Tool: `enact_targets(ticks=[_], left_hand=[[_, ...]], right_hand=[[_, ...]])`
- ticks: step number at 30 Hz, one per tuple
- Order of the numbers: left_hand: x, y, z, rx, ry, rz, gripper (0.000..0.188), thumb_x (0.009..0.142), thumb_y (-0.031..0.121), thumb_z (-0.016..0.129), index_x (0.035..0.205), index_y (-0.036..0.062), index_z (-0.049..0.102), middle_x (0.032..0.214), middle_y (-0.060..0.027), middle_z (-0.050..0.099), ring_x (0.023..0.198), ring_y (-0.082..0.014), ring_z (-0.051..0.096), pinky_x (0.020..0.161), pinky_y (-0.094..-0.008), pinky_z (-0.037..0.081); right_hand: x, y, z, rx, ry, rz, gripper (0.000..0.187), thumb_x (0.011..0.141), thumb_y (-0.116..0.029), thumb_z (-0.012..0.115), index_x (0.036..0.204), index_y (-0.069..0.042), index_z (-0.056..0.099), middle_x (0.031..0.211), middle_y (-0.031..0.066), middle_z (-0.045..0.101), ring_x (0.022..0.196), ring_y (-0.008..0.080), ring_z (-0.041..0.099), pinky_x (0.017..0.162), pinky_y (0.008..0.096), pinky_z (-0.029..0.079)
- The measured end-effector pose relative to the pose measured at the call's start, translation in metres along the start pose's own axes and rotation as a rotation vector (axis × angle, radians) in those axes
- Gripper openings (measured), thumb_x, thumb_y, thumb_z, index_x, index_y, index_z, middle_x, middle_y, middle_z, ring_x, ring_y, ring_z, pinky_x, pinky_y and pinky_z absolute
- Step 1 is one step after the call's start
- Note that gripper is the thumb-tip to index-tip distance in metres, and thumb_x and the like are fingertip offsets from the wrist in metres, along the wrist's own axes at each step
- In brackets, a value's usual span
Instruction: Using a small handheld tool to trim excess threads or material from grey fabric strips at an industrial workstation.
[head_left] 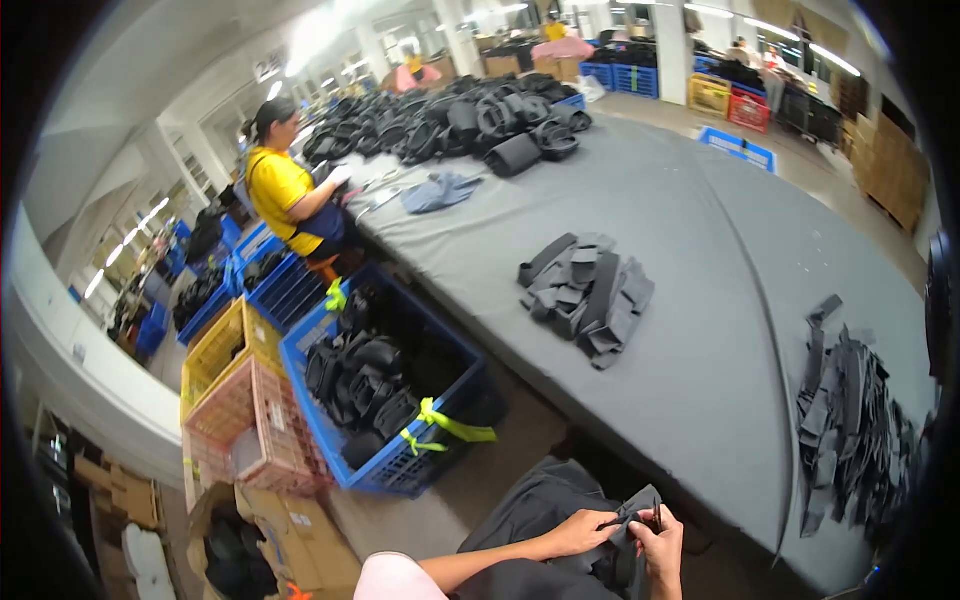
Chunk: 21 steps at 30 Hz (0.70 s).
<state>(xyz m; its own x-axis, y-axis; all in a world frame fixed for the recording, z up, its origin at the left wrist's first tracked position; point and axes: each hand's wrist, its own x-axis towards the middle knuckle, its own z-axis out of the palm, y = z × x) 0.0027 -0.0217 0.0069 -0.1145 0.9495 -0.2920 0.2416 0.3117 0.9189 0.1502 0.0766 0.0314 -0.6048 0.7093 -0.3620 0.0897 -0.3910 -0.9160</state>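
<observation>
Above my lap, at the table's near edge, both hands work close together on a small dark grey fabric piece (642, 502). My left hand (578, 533) pinches it from the left, fingers closed. My right hand (660, 548) is closed at its other side, with a slim dark item (657, 517) between thumb and fingers, too small to name surely. Dark cloth (540, 505) lies across my lap beneath them. On the grey-covered table (690, 240) sit a loose pile of dark grey fabric strips (590, 295) and, at the right, a larger heap of strips (850, 420).
Left of the table stands a blue crate (400, 478) of black padded pieces, beside pink (270, 420) and yellow crates (235, 345) and an open cardboard box (300, 525). A co-worker in yellow (285, 190) stands farther along the table, near a big black heap (440, 120).
</observation>
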Motion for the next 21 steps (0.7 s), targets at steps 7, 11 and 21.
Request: enact_targets(ticks=[7,11,21], left_hand=[[-0.012,0.009,-0.009,-0.253,0.03,-0.015,0.025,0.091,0.016,0.05,0.107,-0.0021,0.056,0.093,-0.0105,0.064,0.086,-0.0108,0.053,0.079,-0.0291,0.044],[-0.025,0.008,-0.012,-0.238,0.126,-0.019,0.025,0.091,0.017,0.049,0.106,-0.002,0.056,0.092,-0.0103,0.064,0.086,-0.0122,0.054,0.079,-0.0302,0.044],[-0.035,0.005,-0.006,-0.448,0.137,-0.043,0.026,0.088,0.021,0.053,0.096,-0.0019,0.061,0.082,-0.0131,0.065,0.075,-0.0147,0.057,0.07,-0.0325,0.045]], right_hand=[[0.007,0.009,0.009,-0.193,-0.017,-0.164,0.014,0.07,0.011,0.061,0.081,0.002,0.058,0.074,-0.0012,0.051,0.066,0.0052,0.051,0.061,0.0179,0.041],[0.009,0.001,0.028,-0.207,-0.066,-0.204,0.014,0.07,0.013,0.059,0.078,0.003,0.058,0.073,-0.0022,0.047,0.065,0.0044,0.048,0.06,0.0175,0.039],[-0.004,-0.001,0.03,-0.432,-0.129,-0.35,0.018,0.067,0.013,0.057,0.082,0.004,0.056,0.078,0.0002,0.044,0.069,0.0072,0.048,0.061,0.0195,0.039]])
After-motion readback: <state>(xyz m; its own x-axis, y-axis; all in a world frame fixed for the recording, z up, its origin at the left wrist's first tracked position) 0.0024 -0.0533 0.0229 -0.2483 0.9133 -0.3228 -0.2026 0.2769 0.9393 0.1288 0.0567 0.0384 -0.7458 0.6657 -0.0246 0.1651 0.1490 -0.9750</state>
